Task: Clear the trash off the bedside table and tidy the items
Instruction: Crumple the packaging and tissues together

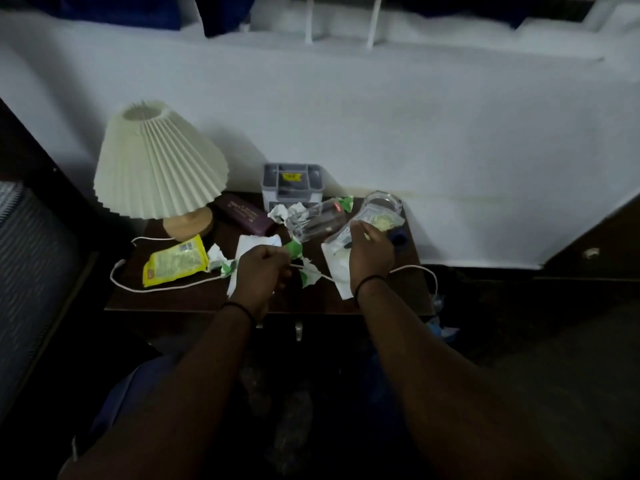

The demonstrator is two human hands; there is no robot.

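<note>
Bare forearms, black wristbands (370, 280), both hands

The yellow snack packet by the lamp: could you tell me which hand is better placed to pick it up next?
Probably the left hand. It is nearer the yellow snack packet at the table's left, though it grips a green-and-white scrap. The right hand is across the table, holding a clear wrapper.

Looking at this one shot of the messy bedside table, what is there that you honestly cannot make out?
Head view only:
- What the left hand grips: its curled fingers hide it.
- The print on the yellow packet and on the dark case: too small, blurred.
- What lies inside the grey organizer: dim, its walls hide it.
- The clear bag under the right hand: contents blurred.
- The lamp bulb: covered by the shade.
</note>
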